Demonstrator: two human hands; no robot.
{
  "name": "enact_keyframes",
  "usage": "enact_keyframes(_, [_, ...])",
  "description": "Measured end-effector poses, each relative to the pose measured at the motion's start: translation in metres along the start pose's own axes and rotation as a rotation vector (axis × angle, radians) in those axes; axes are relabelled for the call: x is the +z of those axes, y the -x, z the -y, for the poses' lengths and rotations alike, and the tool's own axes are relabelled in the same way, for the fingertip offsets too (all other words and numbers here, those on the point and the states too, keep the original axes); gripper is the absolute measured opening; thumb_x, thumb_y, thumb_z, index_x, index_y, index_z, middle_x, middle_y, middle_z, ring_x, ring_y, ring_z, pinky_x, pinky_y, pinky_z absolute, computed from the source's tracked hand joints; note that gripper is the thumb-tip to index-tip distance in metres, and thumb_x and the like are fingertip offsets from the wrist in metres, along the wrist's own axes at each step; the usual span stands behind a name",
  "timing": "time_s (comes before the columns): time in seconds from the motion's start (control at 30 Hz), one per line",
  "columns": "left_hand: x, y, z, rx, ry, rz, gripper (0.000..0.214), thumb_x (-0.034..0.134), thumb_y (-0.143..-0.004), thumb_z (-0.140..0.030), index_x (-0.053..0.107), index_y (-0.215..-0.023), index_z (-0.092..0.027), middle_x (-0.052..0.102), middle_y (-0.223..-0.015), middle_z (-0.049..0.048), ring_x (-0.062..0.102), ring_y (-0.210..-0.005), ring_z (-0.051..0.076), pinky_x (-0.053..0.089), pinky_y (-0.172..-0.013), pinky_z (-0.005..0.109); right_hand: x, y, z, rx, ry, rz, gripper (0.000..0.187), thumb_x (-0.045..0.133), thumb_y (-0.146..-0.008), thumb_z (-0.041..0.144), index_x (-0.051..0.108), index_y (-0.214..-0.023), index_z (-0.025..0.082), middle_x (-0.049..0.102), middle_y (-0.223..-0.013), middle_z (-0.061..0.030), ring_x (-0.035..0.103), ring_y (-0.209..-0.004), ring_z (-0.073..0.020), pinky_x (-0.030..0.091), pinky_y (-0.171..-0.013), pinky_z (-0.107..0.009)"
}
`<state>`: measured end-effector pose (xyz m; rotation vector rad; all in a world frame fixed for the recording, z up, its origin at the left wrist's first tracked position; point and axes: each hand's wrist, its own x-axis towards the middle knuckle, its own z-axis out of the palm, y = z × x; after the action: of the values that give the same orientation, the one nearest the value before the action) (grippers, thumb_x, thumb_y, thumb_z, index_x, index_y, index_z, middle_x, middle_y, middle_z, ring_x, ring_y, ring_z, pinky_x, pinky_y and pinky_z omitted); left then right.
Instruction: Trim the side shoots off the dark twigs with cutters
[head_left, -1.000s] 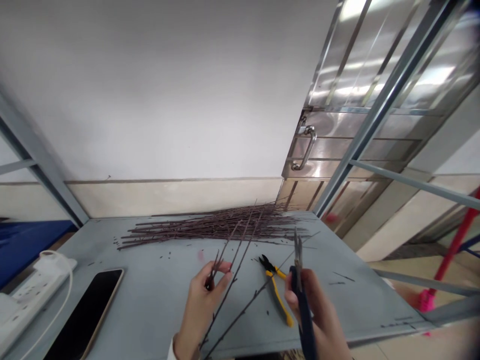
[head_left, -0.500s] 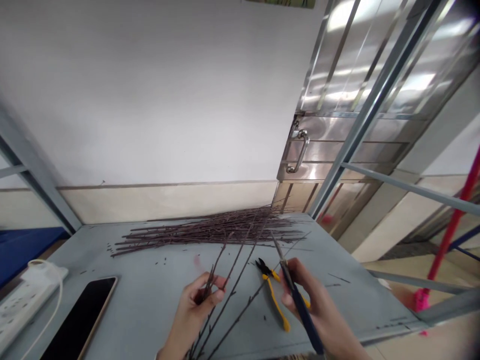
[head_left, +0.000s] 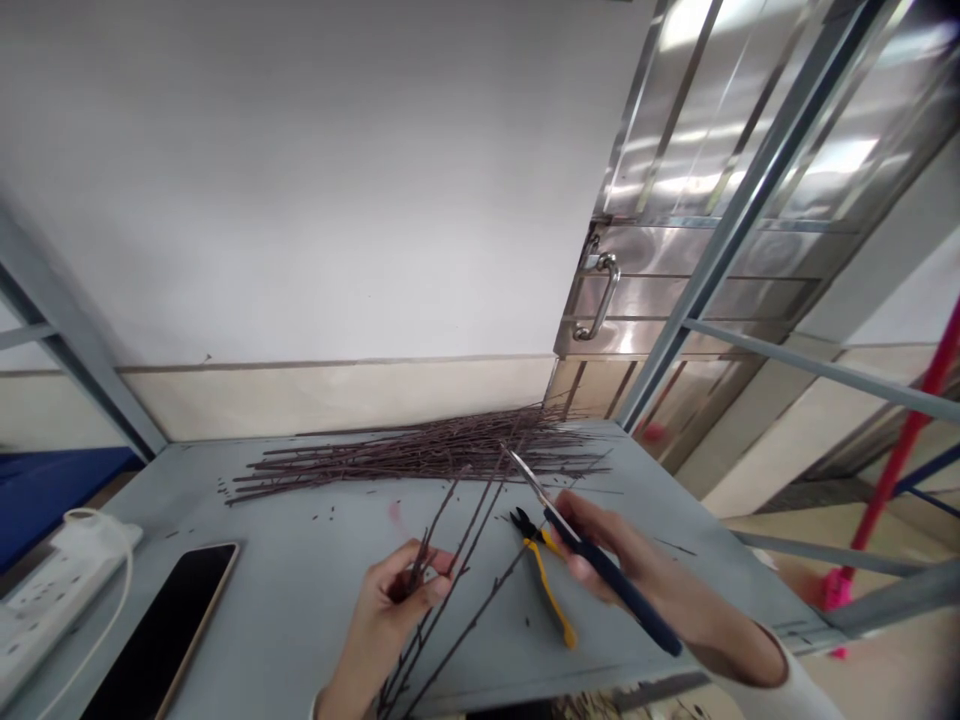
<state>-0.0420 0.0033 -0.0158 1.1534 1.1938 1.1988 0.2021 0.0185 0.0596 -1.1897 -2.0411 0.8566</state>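
My left hand (head_left: 394, 615) is closed in a pinch on a few thin dark twigs (head_left: 465, 520) that fan up and away from it. My right hand (head_left: 611, 565) is closed on dark blue-handled pliers (head_left: 600, 565), whose slim metal tips point up-left and reach the twigs near their upper part. Yellow-handled cutters (head_left: 546, 575) lie on the grey table (head_left: 300, 580) between my hands. A long pile of similar twigs (head_left: 420, 455) lies across the far side of the table.
A black phone (head_left: 169, 625) lies face up at the front left, beside a white power strip (head_left: 52, 585) with a cable. Small twig bits dot the table. A steel door (head_left: 675, 250) and grey frame bars stand to the right; a red pole (head_left: 896, 470) beyond.
My right hand has tilted the pliers from upright to pointing up-left, bringing the tips to the twigs. My left hand keeps its pinch on the twigs.
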Motion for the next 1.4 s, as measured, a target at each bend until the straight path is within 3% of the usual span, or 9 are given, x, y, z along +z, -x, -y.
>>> enact_keyframes(0.23, [-0.003,-0.001,0.006,0.013,-0.033,0.040,0.031,0.073,-0.065,-0.045,0.070,-0.072,-0.015,0.039,-0.047,-0.0063,0.021,-0.045,0.007,0.015,-0.044,0.022,-0.004,-0.006,0.000,0.001,0.001,0.055,0.034,0.056,-0.077,0.058,0.056,-0.079,0.024,0.063,-0.072,-0.0033,0.056,-0.064,-0.0189,0.049,-0.056,-0.030])
enact_keyframes(0.5, [-0.009,-0.004,0.017,0.099,-0.110,0.115,0.029,0.070,-0.070,-0.044,0.073,-0.074,-0.016,0.045,-0.055,-0.0035,0.027,-0.048,0.008,0.021,-0.046,0.023,-0.005,-0.006,0.001,-0.038,0.041,0.064,0.030,0.053,-0.080,0.053,0.052,-0.078,0.024,0.058,-0.069,-0.0012,0.052,-0.061,-0.0172,0.046,-0.054,-0.029])
enact_keyframes(0.67, [-0.008,-0.001,0.016,0.109,-0.096,0.107,0.025,0.072,-0.069,-0.040,0.071,-0.070,-0.015,0.051,-0.062,-0.0006,0.038,-0.056,0.011,0.027,-0.051,0.022,-0.005,-0.008,-0.002,-0.032,0.049,0.084,0.027,0.057,-0.081,0.044,0.044,-0.071,0.024,0.049,-0.064,0.0028,0.044,-0.057,-0.0142,0.040,-0.052,-0.026])
enact_keyframes(0.9, [-0.007,0.003,0.012,0.093,-0.124,0.123,0.029,0.070,-0.070,-0.043,0.070,-0.076,-0.015,0.048,-0.055,-0.0037,0.026,-0.047,0.008,0.019,-0.045,0.022,0.000,-0.006,-0.012,0.063,0.183,-0.021,0.038,0.057,-0.082,0.040,0.028,-0.063,0.024,0.031,-0.055,0.0068,0.028,-0.051,-0.0116,0.026,-0.047,-0.024])
enact_keyframes(1.0, [-0.006,0.004,0.009,0.111,-0.131,0.150,0.027,0.069,-0.073,-0.041,0.068,-0.081,-0.015,0.056,-0.060,-0.0018,0.039,-0.051,0.009,0.030,-0.049,0.021,-0.001,-0.004,-0.011,0.081,0.255,-0.031,0.038,0.055,-0.082,0.042,0.027,-0.062,0.024,0.030,-0.054,0.0071,0.027,-0.050,-0.0116,0.025,-0.047,-0.025])
enact_keyframes(1.07, [-0.005,0.004,0.006,0.143,-0.111,0.151,0.025,0.070,-0.072,-0.039,0.067,-0.079,-0.015,0.065,-0.073,0.0028,0.054,-0.065,0.014,0.042,-0.061,0.022,-0.003,-0.003,-0.010,0.093,0.307,-0.026,0.038,0.054,-0.081,0.043,0.027,-0.061,0.024,0.030,-0.052,0.0072,0.028,-0.048,-0.0114,0.024,-0.047,-0.025])
enact_keyframes(1.17, [0.001,0.004,0.003,0.143,-0.065,0.161,0.023,0.069,-0.073,-0.037,0.066,-0.075,-0.015,0.070,-0.078,0.0063,0.062,-0.076,0.018,0.048,-0.072,0.025,-0.005,-0.001,-0.013,0.112,0.358,-0.010,0.039,0.054,-0.081,0.042,0.027,-0.060,0.024,0.030,-0.050,0.0074,0.028,-0.047,-0.0109,0.023,-0.046,-0.025])
enact_keyframes(1.3, [0.012,0.009,0.007,0.100,-0.042,0.083,0.029,0.063,-0.078,-0.042,0.067,-0.083,-0.014,0.072,-0.079,0.0086,0.061,-0.054,0.014,0.049,-0.048,0.022,-0.005,0.003,-0.019,0.162,0.276,0.029,0.041,0.057,-0.080,0.044,0.028,-0.060,0.024,0.029,-0.051,0.0077,0.029,-0.048,-0.0102,0.023,-0.045,-0.024])
enact_keyframes(1.4, [0.020,0.016,0.016,0.288,-0.247,-0.053,0.021,0.057,-0.085,-0.033,0.068,-0.085,-0.016,0.072,-0.077,0.0072,0.063,-0.054,0.013,0.051,-0.049,0.020,-0.005,0.006,-0.015,0.214,0.166,0.076,0.041,0.059,-0.080,0.047,0.030,-0.062,0.024,0.035,-0.052,0.0072,0.035,-0.047,-0.0097,0.026,-0.044,-0.024])
